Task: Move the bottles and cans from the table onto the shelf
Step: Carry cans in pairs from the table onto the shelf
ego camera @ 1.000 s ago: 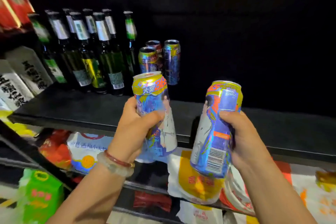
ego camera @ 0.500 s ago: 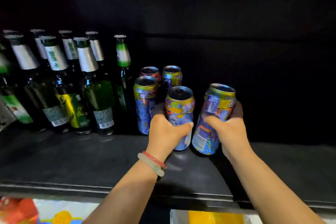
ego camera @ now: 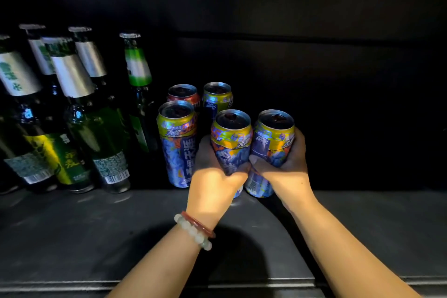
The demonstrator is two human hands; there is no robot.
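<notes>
My left hand (ego camera: pixel 214 176) grips a blue and yellow can (ego camera: pixel 231 139) that stands on the black shelf (ego camera: pixel 96 230). Right beside it, my right hand (ego camera: pixel 284 169) grips a second can of the same kind (ego camera: pixel 273 138), also upright on the shelf. The two held cans touch side by side. Three more cans stand just left and behind: a blue and yellow one (ego camera: pixel 177 143), a red one (ego camera: pixel 183 93) and another yellow one (ego camera: pixel 217 97). Several green glass bottles (ego camera: pixel 79 113) stand in a group at the left of the shelf.
The shelf's metal front edge (ego camera: pixel 242 283) runs across the bottom of the view. The shelf's back wall is dark. Bare black shelf surface (ego camera: pixel 375 225) lies to the right of the cans. A bead bracelet (ego camera: pixel 193 231) sits on my left wrist.
Both hands carried their cans from in front of the shelf onto it, beside the standing cans. The right can went from tilted to upright, and the view moved closer.
</notes>
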